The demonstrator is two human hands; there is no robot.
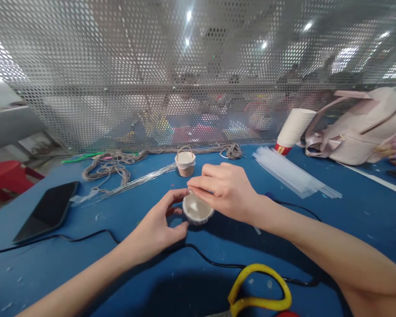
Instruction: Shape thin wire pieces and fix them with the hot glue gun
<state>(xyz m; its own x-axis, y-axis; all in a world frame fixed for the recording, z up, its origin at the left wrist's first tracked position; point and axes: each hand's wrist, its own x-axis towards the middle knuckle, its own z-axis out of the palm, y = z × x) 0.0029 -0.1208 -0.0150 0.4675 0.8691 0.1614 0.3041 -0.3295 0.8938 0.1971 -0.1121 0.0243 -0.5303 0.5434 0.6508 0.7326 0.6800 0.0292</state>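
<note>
Right fingers (203, 183) pinch the small cup (198, 210) at its rim
Left fingers (175, 194) spread loosely beside it; lopsided pressure could tip it.

Bowl (198, 209): over the middle of the worktop (145, 193), between left grip (166, 220) and right grip (224, 189).
Basket (185, 165): upright, just behind the bowl.
Cord (110, 169): along the back, to left and right behind the basket, before the mesh panel (135, 66).
Wires (141, 179): slanting from beside the basket toward the phone.
Phone (48, 211): far left, near the worktop's edge.
Stool (9, 176): beyond that edge.
Cable (211, 263): across the front half, passing before the bowl.
Scissors (260, 304): at the near edge, right of centre.
Strips (284, 171): behind the right forearm.
Cup stack (297, 125): between strips and backpack (366, 127).
Backpack: back right, on the worktop.
</note>
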